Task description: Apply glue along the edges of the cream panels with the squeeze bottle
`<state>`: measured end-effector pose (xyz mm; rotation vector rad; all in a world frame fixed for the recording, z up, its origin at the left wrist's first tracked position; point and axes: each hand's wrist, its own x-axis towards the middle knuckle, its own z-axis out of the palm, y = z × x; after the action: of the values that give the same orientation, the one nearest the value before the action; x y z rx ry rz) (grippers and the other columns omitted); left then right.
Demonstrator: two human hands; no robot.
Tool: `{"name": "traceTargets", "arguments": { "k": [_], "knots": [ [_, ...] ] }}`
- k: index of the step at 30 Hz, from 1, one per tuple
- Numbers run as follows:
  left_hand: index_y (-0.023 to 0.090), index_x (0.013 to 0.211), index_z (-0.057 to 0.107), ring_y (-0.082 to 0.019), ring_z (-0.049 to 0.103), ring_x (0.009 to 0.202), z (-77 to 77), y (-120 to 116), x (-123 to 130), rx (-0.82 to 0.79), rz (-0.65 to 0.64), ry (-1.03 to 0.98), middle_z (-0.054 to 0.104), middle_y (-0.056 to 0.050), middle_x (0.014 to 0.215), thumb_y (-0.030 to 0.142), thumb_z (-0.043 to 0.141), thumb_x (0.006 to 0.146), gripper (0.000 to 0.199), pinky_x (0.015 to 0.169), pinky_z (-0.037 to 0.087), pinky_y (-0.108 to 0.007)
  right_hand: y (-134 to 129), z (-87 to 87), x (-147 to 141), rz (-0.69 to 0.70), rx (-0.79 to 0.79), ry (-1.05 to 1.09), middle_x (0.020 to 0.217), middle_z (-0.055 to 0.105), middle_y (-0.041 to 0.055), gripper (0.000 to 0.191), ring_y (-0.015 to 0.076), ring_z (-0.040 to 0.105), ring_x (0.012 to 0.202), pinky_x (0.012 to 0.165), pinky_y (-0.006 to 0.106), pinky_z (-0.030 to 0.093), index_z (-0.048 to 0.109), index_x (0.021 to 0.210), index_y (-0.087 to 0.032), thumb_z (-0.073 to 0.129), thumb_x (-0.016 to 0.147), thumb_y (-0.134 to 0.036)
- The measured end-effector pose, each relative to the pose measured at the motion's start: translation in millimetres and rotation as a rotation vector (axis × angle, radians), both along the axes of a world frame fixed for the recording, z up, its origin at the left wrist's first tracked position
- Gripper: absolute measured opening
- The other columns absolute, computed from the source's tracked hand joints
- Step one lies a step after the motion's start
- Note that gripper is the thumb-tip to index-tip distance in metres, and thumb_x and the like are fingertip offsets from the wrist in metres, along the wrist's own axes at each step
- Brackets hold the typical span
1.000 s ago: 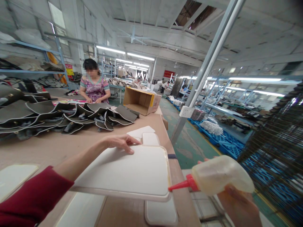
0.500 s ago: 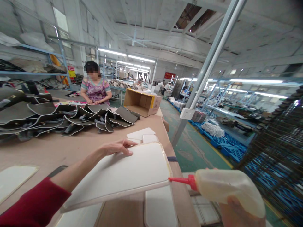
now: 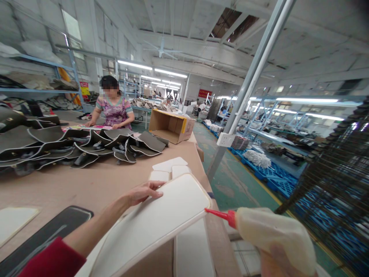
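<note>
My left hand (image 3: pixel 147 193) grips the far edge of a white rounded-corner panel (image 3: pixel 161 219), thumb on top, and holds it tilted above the table. A thin yellowish line runs along the panel's far edge. In my right hand (image 3: pixel 276 257) is a squeeze bottle of pale yellowish liquid (image 3: pixel 273 231), lying on its side. Its red nozzle (image 3: pixel 219 214) points left, the tip at the panel's right corner. More white panels (image 3: pixel 194 250) lie beneath and behind the held one. A dark rounded panel (image 3: pixel 54 231) rests left of my forearm.
Dark grey bag pieces with white edges (image 3: pixel 86 148) cover the table's far left. An open cardboard box (image 3: pixel 170 127) stands at the far end. Across the table a co-worker (image 3: pixel 115 107) handles colourful material. A metal post (image 3: pixel 236 107) rises beyond the right edge.
The white panel has turned and tilted more steeply. The nozzle tip has shifted slightly up along its right corner. More of the dark panel shows at left, and the co-worker's hands have moved apart.
</note>
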<state>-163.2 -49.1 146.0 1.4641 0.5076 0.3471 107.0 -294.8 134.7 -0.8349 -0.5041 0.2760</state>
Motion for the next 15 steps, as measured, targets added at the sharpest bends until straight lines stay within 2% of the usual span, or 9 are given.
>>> {"name": "traceTargets", "arguments": {
  "k": [3,5,8,11,15],
  "knots": [
    [0.02,0.129,0.054,-0.023,0.062,0.097,-4.9,-3.0,3.3,-0.037,0.006,-0.016,0.068,-0.006,0.112,0.031,0.074,0.069,0.064,0.081,0.048,-0.029,4.7,9.4,-8.2,0.052,0.03,-0.058,0.128,0.057,0.0042,0.046,0.0313,0.049,0.12,0.102,0.046,0.042,0.059,0.115,-0.023,0.076,0.073,-0.026],
    [0.02,0.129,0.055,-0.023,0.063,0.096,-7.4,-4.4,5.1,-0.053,0.019,-0.026,0.069,-0.007,0.11,0.032,0.074,0.068,0.065,0.08,0.049,-0.029,8.2,6.6,-5.7,0.044,0.057,-0.098,0.129,0.056,0.0066,0.044,0.0322,0.051,0.116,0.097,0.047,0.046,0.06,0.113,-0.02,0.076,0.072,-0.027],
    [0.02,0.127,0.057,-0.023,0.063,0.095,-9.5,-6.0,7.4,-0.074,0.04,-0.043,0.069,-0.006,0.108,0.03,0.074,0.067,0.063,0.08,0.049,-0.029,11.9,-11.4,10.9,-0.125,0.055,-0.118,0.102,0.067,0.0064,0.043,0.025,0.064,0.086,0.073,0.035,0.058,0.065,0.097,-0.017,0.085,0.06,-0.02],
    [0.02,0.126,0.058,-0.022,0.064,0.093,-10.3,-6.8,9.8,-0.087,0.051,-0.059,0.07,-0.006,0.107,0.029,0.074,0.068,0.061,0.081,0.049,-0.029,11.9,-33.8,29.4,-0.27,-0.055,-0.118,0.071,0.066,0.0038,0.045,0.0196,0.062,0.06,0.048,0.024,0.056,0.065,0.083,-0.013,0.09,0.047,-0.014],
    [0.02,0.125,0.058,-0.022,0.064,0.093,-11.1,-7.0,14.0,-0.098,0.081,-0.059,0.071,-0.006,0.105,0.029,0.074,0.066,0.062,0.078,0.049,-0.028,9.8,-46.9,34.0,-0.313,-0.189,-0.193,0.075,0.066,0.0076,0.041,0.0189,0.06,0.055,0.043,0.025,0.054,0.064,0.086,-0.012,0.088,0.054,-0.019]
  ]
}}
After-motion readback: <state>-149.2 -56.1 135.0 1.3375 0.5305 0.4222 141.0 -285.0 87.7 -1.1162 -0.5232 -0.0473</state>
